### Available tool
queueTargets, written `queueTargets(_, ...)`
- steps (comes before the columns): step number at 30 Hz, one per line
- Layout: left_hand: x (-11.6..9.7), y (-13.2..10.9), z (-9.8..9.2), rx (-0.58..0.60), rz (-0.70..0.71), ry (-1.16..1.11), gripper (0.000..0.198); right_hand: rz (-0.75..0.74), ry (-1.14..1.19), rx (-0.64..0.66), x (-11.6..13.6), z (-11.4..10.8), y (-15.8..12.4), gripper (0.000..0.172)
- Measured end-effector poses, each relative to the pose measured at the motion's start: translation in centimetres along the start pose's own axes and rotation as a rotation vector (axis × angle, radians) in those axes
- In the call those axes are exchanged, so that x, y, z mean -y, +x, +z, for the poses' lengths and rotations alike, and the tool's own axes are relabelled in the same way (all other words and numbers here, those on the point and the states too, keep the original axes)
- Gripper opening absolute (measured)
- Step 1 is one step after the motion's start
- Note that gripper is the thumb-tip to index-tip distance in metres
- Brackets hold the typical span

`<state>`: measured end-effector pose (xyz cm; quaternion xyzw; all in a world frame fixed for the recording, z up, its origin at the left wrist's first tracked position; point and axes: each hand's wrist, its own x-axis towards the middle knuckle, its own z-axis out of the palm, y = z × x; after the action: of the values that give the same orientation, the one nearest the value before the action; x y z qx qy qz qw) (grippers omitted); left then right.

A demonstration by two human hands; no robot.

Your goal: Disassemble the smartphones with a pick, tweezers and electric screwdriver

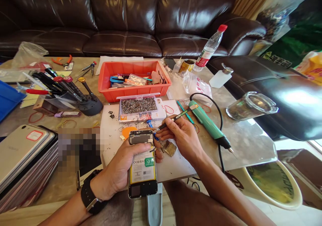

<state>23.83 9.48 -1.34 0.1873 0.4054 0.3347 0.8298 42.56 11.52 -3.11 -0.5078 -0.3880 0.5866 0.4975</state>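
Note:
My left hand (pixel 120 164) is closed round an opened smartphone (pixel 143 179), holding it upright at the table's front edge. Its back cover is off, so the battery, the camera and a dark upper section show. My thumb lies across the phone just above the battery. In my right hand (pixel 182 137) are slim black tweezers (pixel 177 116), gripped between thumb and fingers, their tip close to the phone's upper right corner. A blue-handled screwdriver (pixel 150 123) lies behind the phone, partly hidden. Beside my right fingers sits a small brownish block (pixel 169 149).
A clear box of tiny screws (pixel 139 105) stands before a red-orange tray (pixel 134 93) of parts. The green electric screwdriver (pixel 206 122) lies at right with its black cable. Left are a tool holder (pixel 90 107) and stacked phones (pixel 25 152). A bottle (pixel 210 50) and glass mug (pixel 249 107) stand right.

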Motion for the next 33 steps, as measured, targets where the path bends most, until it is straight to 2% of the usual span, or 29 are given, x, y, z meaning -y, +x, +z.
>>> queueTargets(5, 0.1, -0.1, -0.2, -0.022, -0.027, 0.012, 0.03, -0.029, 0.009, -0.018, 0.0, 0.0, -0.1, 0.045)
queueTargets(9, 0.1, -0.1, -0.2, -0.005, -0.009, -0.008, 0.029, -0.056, -0.076, -0.024, 0.5, 0.4, -0.4, 0.045)
queueTargets(17, 0.3, 0.5, 0.5, -0.013, 0.091, 0.099, 0.021, -0.272, -0.582, -0.17, 1.5, 1.5, -1.2, 0.023)
queueTargets(19, 0.3, 0.6, 0.7, -0.034, 0.114, 0.098, 0.021, -0.224, -0.514, -0.154, 1.3, 1.7, -0.9, 0.023)
queueTargets(22, 0.2, 0.5, 0.8, -0.063, 0.129, 0.079, 0.027, -0.109, -0.278, -0.107, 0.8, 1.8, -0.5, 0.027)
queueTargets(25, 0.2, 0.4, 0.7, -0.07, 0.118, 0.063, 0.03, -0.116, -0.237, -0.116, 0.4, 2.0, -0.7, 0.027)
queueTargets(27, 0.2, 0.5, 0.7, -0.08, 0.108, 0.053, 0.031, -0.2, -0.405, -0.154, 0.4, 2.3, -1.1, 0.024)
queueTargets(30, 0.4, 0.8, 0.7, -0.099, 0.106, 0.04, 0.031, -0.357, -0.79, -0.203, 0.7, 2.9, -1.5, 0.026)
queueTargets(32, 0.5, 1.0, 0.7, -0.101, 0.112, 0.042, 0.029, -0.38, -0.913, -0.206, 1.0, 3.2, -1.3, 0.029)
queueTargets(33, 0.5, 1.1, 0.7, -0.095, 0.113, 0.05, 0.026, -0.353, -0.899, -0.201, 1.2, 3.3, -1.0, 0.029)
